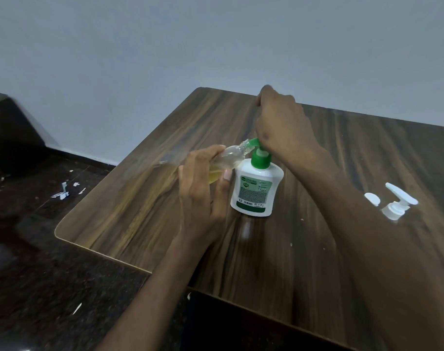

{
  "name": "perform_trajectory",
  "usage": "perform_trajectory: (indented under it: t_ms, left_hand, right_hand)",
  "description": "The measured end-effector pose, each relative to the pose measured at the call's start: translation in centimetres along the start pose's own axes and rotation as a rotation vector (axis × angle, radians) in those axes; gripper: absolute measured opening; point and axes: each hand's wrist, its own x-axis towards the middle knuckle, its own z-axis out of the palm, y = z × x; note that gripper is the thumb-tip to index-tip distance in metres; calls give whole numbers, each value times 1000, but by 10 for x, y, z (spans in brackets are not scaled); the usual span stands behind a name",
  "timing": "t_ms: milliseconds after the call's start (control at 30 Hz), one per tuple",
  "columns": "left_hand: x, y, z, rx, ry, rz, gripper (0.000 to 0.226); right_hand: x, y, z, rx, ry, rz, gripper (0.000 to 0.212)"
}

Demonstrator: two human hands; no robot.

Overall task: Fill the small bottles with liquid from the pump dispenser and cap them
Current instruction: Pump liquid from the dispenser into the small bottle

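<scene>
A white pump dispenser (256, 191) with a green pump head (260, 158) stands on the wooden table (129, 203). My right hand (284, 122) rests on top of the pump head and presses it; its fingertips are hidden. My left hand (203, 191) grips a small clear bottle (228, 158), tilted with its mouth at the green nozzle. Yellowish liquid sits in the bottle's lower part.
A white pump cap (398, 203) and a small white round cap (372, 198) lie on the table at the right, beyond my right forearm. Paper scraps (63, 192) litter the dark floor at the left. A plain wall stands behind the table.
</scene>
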Motion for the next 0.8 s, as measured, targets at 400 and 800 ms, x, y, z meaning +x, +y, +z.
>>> perform_trajectory:
  t_ms: [400,800]
  left_hand:
    - [-1,-2,0,-7,-3,-18,27]
    - [-2,-4,3,12,12,-12,27]
  right_hand:
    - [-2,-2,2,-16,-2,-4,36]
    - [-2,-2,3,-6,42,-22,40]
